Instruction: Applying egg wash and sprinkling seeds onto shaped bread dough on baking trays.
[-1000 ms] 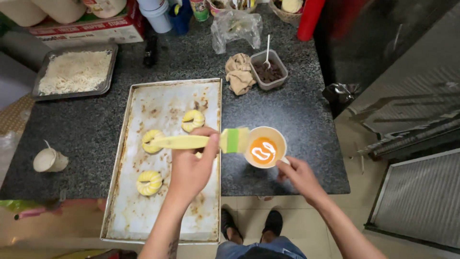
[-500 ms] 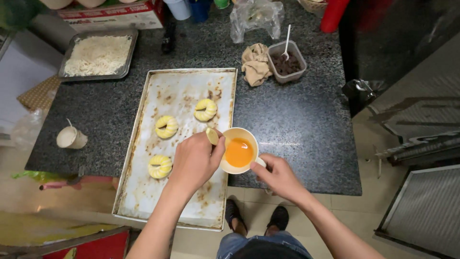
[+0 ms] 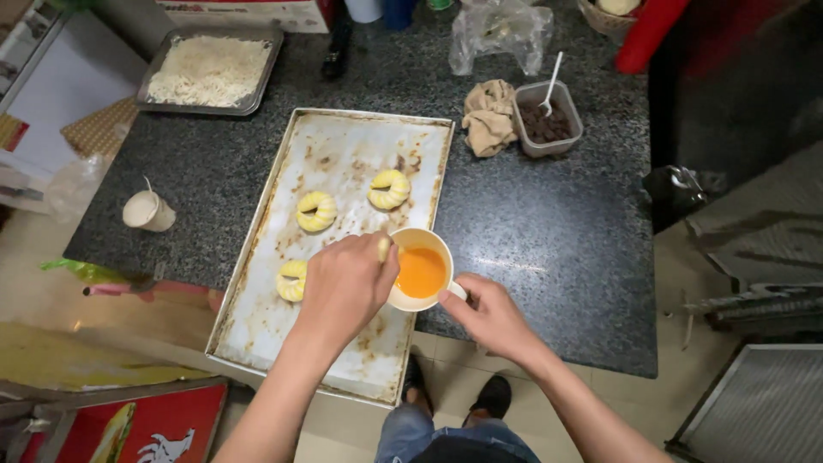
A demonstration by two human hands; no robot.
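Observation:
My left hand point(image 3: 345, 287) grips the yellow handle of a pastry brush point(image 3: 384, 249), its head dipped into a white cup point(image 3: 437, 245) of orange beaten egg point(image 3: 419, 272). My right hand point(image 3: 490, 315) holds that cup by its handle at the tray's right edge. On the worn metal baking tray point(image 3: 343, 154) lie three ring-shaped dough pieces: one point(image 3: 315, 211) in the middle, one point(image 3: 389, 189) to its right, and one point(image 3: 291, 279) partly hidden beside my left hand.
The tray rests on a dark speckled counter point(image 3: 531, 231). At the back stand a tray of white shreds point(image 3: 209, 70), a plastic tub of dark filling with a spoon point(image 3: 549, 120), a crumpled cloth point(image 3: 490, 113) and a plastic bag point(image 3: 501, 33). A small cup point(image 3: 147, 210) sits at left.
The brush, held out over the tray a second ago, has swung back and now dips into the cup of egg. The cup stays in my right hand.

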